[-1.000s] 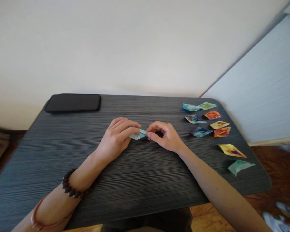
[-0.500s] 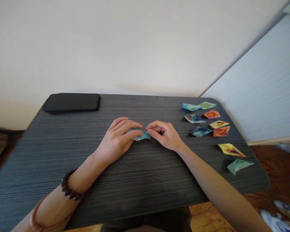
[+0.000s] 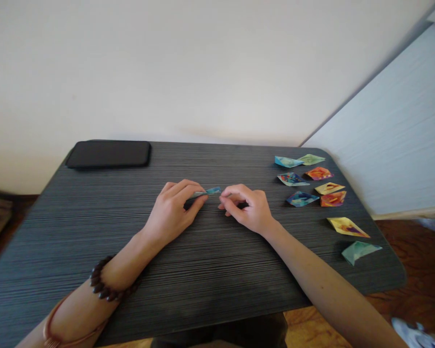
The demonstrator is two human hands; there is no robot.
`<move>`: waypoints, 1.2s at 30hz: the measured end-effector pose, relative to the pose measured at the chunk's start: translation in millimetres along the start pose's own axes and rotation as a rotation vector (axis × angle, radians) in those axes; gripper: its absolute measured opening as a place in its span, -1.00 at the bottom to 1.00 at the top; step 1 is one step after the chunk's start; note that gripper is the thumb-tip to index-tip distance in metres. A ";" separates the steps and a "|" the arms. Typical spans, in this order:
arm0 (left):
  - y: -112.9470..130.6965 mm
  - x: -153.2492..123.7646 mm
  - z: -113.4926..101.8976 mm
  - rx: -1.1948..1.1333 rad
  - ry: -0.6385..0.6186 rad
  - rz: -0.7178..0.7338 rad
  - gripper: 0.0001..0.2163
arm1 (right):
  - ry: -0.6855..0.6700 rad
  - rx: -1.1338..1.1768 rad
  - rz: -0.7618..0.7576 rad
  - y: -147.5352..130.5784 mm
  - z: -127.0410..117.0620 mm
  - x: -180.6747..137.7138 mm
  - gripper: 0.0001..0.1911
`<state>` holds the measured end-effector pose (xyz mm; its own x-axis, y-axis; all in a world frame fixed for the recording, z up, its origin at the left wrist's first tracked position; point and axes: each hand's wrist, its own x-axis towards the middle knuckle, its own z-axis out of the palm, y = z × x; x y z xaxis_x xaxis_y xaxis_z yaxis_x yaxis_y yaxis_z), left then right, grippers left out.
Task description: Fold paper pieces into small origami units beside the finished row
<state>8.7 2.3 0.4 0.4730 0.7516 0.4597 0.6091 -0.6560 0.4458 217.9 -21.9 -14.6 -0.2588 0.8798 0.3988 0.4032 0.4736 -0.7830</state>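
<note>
A small folded piece of blue-green paper [image 3: 212, 191] sits just above the dark striped table [image 3: 210, 270] at its middle. My left hand [image 3: 174, 210] pinches its left end between thumb and fingers. My right hand [image 3: 248, 208] is curled, its fingertips at the paper's right end. A dark bead bracelet [image 3: 107, 287] and a thin cord are on my left wrist.
Several folded coloured paper pieces [image 3: 311, 186] lie in rows at the table's right side, with a yellow one [image 3: 346, 226] and a green one [image 3: 358, 250] nearer the front. A black phone [image 3: 108, 153] lies at the back left. A white panel [image 3: 391, 145] stands to the right.
The paper has been folded flatter and narrower and now points right from my left fingers. Both hands stayed at the table's middle; my right fingers shifted slightly.
</note>
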 end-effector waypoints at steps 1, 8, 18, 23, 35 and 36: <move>0.5 -0.3 0.5 -0.023 -0.003 -0.016 -0.92 | 0.017 -0.041 -0.028 0.9 0.4 -0.1 -0.92; 6.8 -2.0 3.2 -0.174 -0.026 -0.072 -0.91 | 0.065 -0.215 -0.093 2.0 0.6 1.5 -0.85; 3.0 -4.4 2.6 0.034 0.051 0.131 -0.92 | -0.046 -0.297 -0.054 1.7 0.1 2.8 -0.83; 3.3 -2.4 -0.3 0.137 0.062 0.211 -0.91 | -0.158 -0.327 -0.014 -3.2 -2.2 5.4 -0.81; 5.1 -5.0 2.4 -0.047 0.091 0.132 -0.90 | 0.024 -0.129 -0.079 -1.5 0.3 7.7 -0.89; 5.4 -5.0 2.4 -0.057 0.093 0.127 -0.89 | 0.022 -0.102 -0.074 -0.9 0.3 7.6 -0.89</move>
<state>11.2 -4.8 -1.4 0.4813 0.6548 0.5827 0.5097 -0.7499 0.4216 215.3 -15.7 -10.9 -0.2721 0.8424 0.4650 0.4714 0.5380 -0.6988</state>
